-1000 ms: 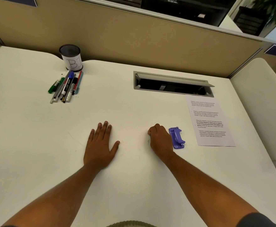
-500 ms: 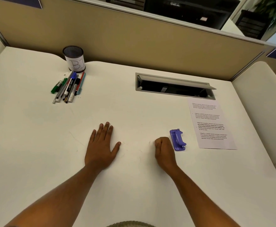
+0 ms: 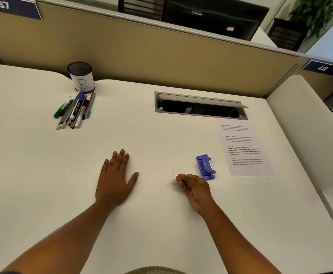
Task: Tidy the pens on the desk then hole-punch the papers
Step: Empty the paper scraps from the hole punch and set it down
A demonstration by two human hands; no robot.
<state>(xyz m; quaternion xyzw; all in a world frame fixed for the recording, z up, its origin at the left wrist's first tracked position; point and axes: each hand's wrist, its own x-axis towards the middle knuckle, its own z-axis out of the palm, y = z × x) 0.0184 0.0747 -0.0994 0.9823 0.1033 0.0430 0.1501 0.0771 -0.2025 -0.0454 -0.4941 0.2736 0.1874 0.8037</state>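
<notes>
Head view
Left hand: flat on the white desk, fingers straight and spread, holding nothing.
Right hand: loosely curled, empty.
Purple hole punch: just beyond the right fingertips, apart.
Printed paper: right of the punch.
Pens: bundled well beyond the left fingertips, before the mesh pen cup.
</notes>
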